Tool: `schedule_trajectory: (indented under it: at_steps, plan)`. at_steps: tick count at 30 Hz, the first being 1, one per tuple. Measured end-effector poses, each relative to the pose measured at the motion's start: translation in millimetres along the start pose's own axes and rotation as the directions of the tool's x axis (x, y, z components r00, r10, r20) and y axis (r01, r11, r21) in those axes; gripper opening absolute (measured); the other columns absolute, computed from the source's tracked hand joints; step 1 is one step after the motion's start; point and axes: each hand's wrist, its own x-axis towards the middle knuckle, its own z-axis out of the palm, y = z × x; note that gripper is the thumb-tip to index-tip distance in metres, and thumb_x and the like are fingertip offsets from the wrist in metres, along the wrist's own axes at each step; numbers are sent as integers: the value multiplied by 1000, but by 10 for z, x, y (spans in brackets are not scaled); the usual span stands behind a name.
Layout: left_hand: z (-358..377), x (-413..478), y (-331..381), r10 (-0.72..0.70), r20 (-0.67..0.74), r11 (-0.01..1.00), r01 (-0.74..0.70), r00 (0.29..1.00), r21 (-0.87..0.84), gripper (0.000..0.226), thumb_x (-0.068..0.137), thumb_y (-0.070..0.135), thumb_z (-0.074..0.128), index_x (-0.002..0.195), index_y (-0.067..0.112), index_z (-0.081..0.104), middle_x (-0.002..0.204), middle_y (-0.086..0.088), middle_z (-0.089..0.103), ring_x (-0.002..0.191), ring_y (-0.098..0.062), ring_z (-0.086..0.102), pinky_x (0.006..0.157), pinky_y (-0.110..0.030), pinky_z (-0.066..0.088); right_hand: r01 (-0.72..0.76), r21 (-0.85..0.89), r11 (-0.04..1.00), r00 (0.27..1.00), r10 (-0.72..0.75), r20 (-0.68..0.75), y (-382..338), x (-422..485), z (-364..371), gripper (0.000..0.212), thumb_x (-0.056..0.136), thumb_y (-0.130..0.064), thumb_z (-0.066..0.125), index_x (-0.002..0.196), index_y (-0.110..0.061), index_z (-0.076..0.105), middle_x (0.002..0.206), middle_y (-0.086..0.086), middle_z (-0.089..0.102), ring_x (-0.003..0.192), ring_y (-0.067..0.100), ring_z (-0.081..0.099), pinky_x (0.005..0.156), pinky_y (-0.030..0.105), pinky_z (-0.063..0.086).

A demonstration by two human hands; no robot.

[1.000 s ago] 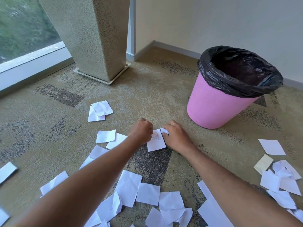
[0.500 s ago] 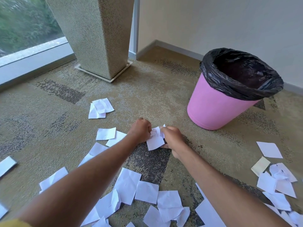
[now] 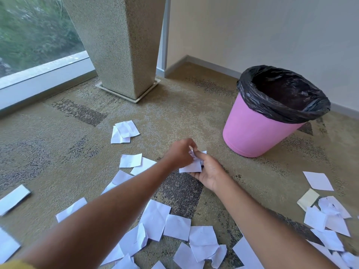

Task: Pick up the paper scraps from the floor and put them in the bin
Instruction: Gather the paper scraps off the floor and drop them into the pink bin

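Both my hands meet over the carpet, left of the bin. My left hand (image 3: 179, 153) and my right hand (image 3: 209, 171) together hold a small bunch of white paper scraps (image 3: 191, 166), with fingers curled round it. The pink bin (image 3: 252, 136) with a black liner (image 3: 252, 92) stands upright to the right, a short way beyond my hands. Several more white scraps lie on the carpet: a pair (image 3: 124, 132) to the far left, a sheet (image 3: 130, 160) beside my left forearm, a cluster (image 3: 176, 228) near the bottom, and a pile (image 3: 328, 216) at the right.
A speckled concrete pillar (image 3: 120, 45) rises at the back left on a square base. A low window ledge (image 3: 44, 76) runs along the left. A beige wall with a skirting board (image 3: 209, 65) closes off the back behind the bin.
My hands have lifted off the carpet and drawn together, gathering the scraps between them. My right hand has turned palm up under the paper.
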Motion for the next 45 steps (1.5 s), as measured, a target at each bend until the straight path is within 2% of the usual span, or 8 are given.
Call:
schedule_trajectory:
  at_steps: [7,17,20,24,29,31,35,45]
  plan:
    - [-218,-3,440,99,-38,968,-105,994,-226,67,84,-8,54,144,21,55,116,-1,71,95,-19,72,71,-38,64,76,143,987,997,-71,-43,-431,-233,-21,14,96,-16,71,109,-10,71,82,6,76,68,16,71,55,27,56]
    - [-555,-54,1425,288,-412,922,-367,865,-127,48,85,-6,57,122,17,78,109,4,80,101,-10,73,90,-32,61,298,150,943,954,-291,-64,-1464,-827,41,15,101,-14,68,114,-8,66,76,5,73,58,14,69,52,23,56]
    - [-676,-20,1772,350,-476,902,-428,807,-62,37,88,7,62,115,25,81,108,14,80,102,-15,70,85,-33,59,357,142,923,934,-356,-34,-1882,-1035,-44,17,103,-8,63,119,-5,65,91,9,75,68,16,72,59,25,59]
    - [-678,60,2180,267,-433,846,-424,861,-323,39,89,13,59,121,22,79,100,5,80,86,-9,70,79,-27,57,381,133,915,924,-374,-76,-2387,-1196,-223,12,104,-2,56,112,0,65,87,13,69,68,19,67,74,29,57]
    - [-512,160,2458,166,-235,724,-280,958,-630,52,96,20,61,149,21,61,149,1,63,137,-17,58,117,-37,45,394,128,910,911,-369,-184,-2804,-1241,-557,13,106,-1,53,97,1,61,88,15,62,71,21,64,73,25,56]
    - [-458,187,2464,92,-207,650,-216,974,-728,47,96,15,62,143,19,66,140,-3,69,127,-19,64,110,-38,53,402,142,904,892,-353,-283,-2900,-1218,-686,9,106,0,53,105,4,61,99,19,65,82,27,67,85,35,60]
    - [-454,160,2314,-40,-261,605,-185,964,-774,33,81,1,64,105,19,78,94,-8,81,71,-13,72,65,-27,56,392,118,912,863,-320,-391,-2976,-1150,-859,33,106,-2,52,138,7,54,131,23,63,115,37,68,98,52,58]
    - [-648,135,1511,-157,-337,740,-115,928,-663,34,87,0,50,94,20,76,82,-2,80,62,-12,68,55,-28,52,413,61,909,854,-363,-373,-2898,-1122,-796,42,97,0,61,137,-2,50,151,19,40,134,41,49,104,76,46]
